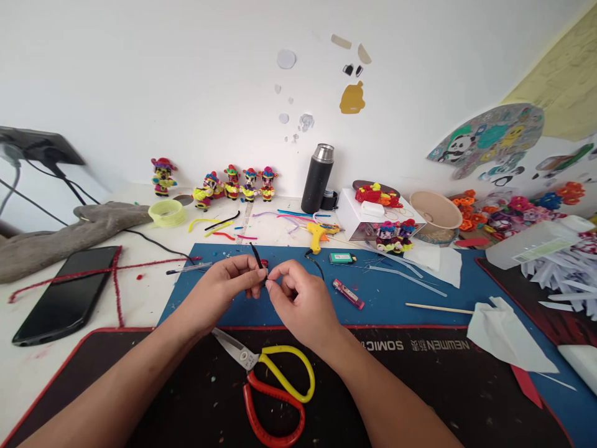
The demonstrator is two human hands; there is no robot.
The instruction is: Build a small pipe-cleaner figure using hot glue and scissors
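A thin black fuzzy strip [256, 254] stands up between my two hands, above the blue mat [289, 318]. My left hand [237, 278] pinches it between thumb and fingers. At its lower end, the thumb and forefinger of my right hand [295, 291] are pressed together, touching the strip or a small piece on it. A small red and dark item shows behind the fingertips, too hidden to make out. Just below my hands, scissors [280, 398] with one yellow and one red handle lie on the black mat [373, 404].
Small figures [250, 185] line the wall. Behind the hands are a black flask [318, 178], a yellow glue gun [318, 235], a green glue-like box [342, 258] and a pink lighter [348, 294]. A phone [69, 292] lies left; a wooden stick [438, 308] and tissue [510, 336] lie right.
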